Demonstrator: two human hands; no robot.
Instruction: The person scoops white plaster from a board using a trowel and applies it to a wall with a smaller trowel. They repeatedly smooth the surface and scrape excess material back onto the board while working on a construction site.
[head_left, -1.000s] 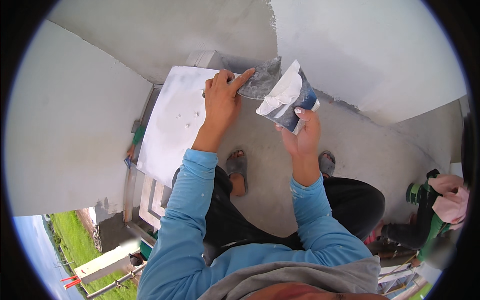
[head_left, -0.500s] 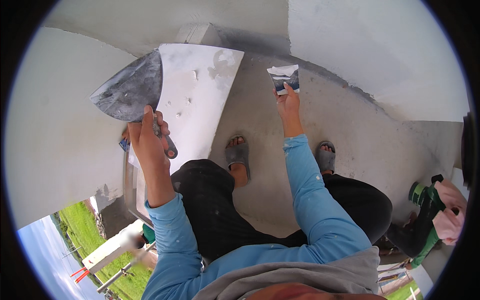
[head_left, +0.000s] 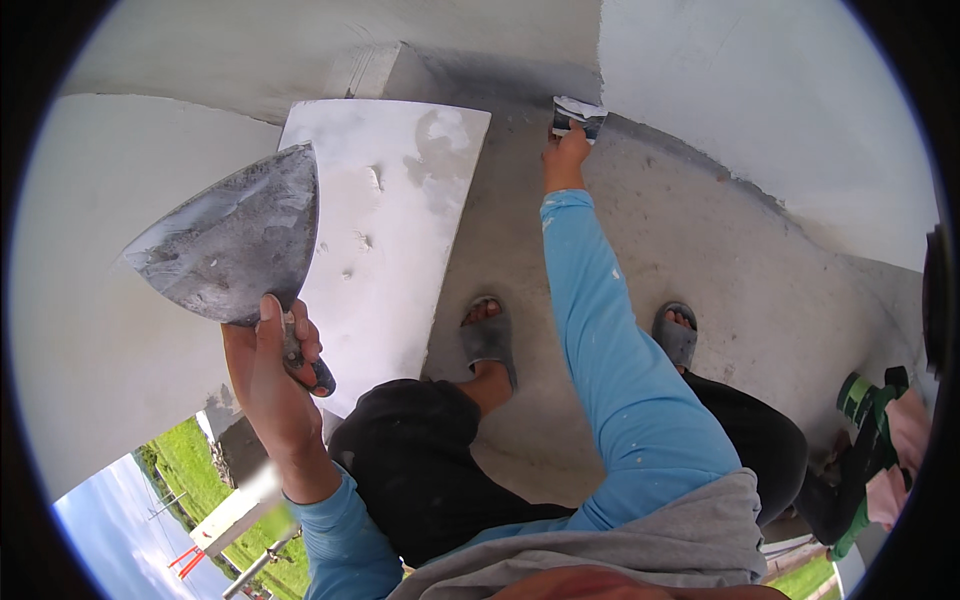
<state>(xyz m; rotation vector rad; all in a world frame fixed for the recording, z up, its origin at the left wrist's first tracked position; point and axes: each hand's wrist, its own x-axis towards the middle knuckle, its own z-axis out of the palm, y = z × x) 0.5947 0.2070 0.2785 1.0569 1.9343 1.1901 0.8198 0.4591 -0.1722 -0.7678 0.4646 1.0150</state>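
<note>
My left hand is closed round the dark handle of a broad putty knife, its wide grey blade smeared with dried filler and tilted up to the left. Farther off, my right hand grips a smaller putty knife with white paste along its blade. That blade is close to the lower corner of the white wall; whether it touches the wall I cannot tell. Between my hands lies a white board with a grey patch and a few lumps of paste on it.
My sandalled feet stand on the grey concrete floor. A concrete block sits behind the board. Another person is at the right edge. At the lower left the wall ends, with grass and a metal pole beyond.
My right hand has reached forward with the small putty knife, toward the wall corner. My left hand and the broad putty knife have shifted down and left in the view.
</note>
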